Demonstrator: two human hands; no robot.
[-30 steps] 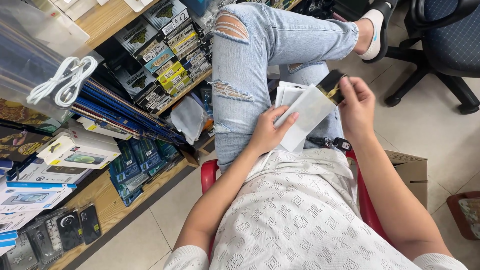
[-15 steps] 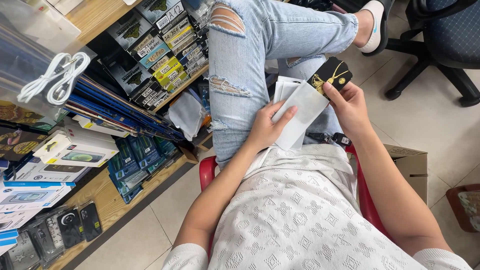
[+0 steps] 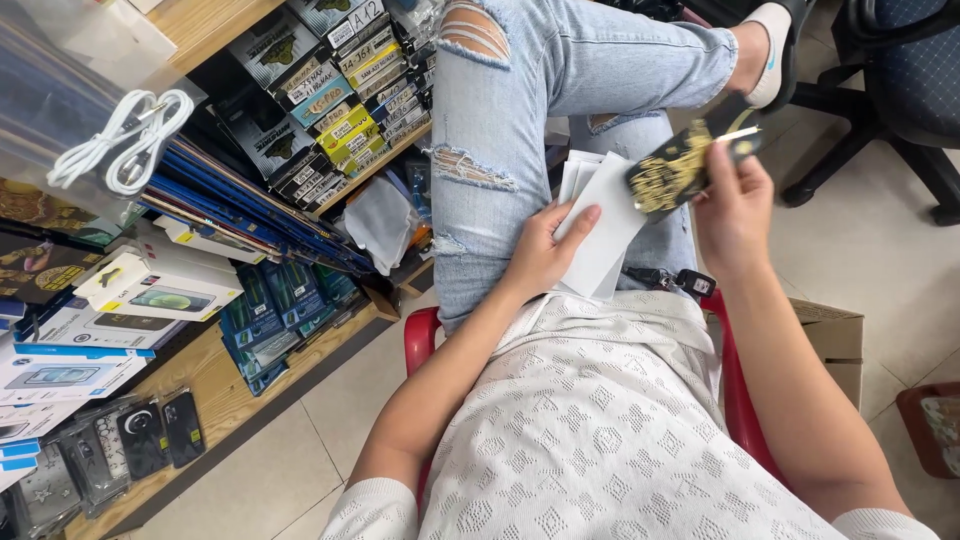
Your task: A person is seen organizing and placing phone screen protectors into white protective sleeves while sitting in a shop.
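Two wooden shelves [image 3: 215, 385] of boxed stock – pale tiled floor [image 3: 880, 260]; red chair [image 3: 422, 335]

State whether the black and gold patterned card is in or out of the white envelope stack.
Out: the right hand holds the card above it.

Wooden shelves [image 3: 215, 385] crammed with boxed phone accessories [image 3: 345, 110], a coiled white cable [image 3: 120, 150], a red stool [image 3: 420, 335], a cardboard box [image 3: 835, 335]
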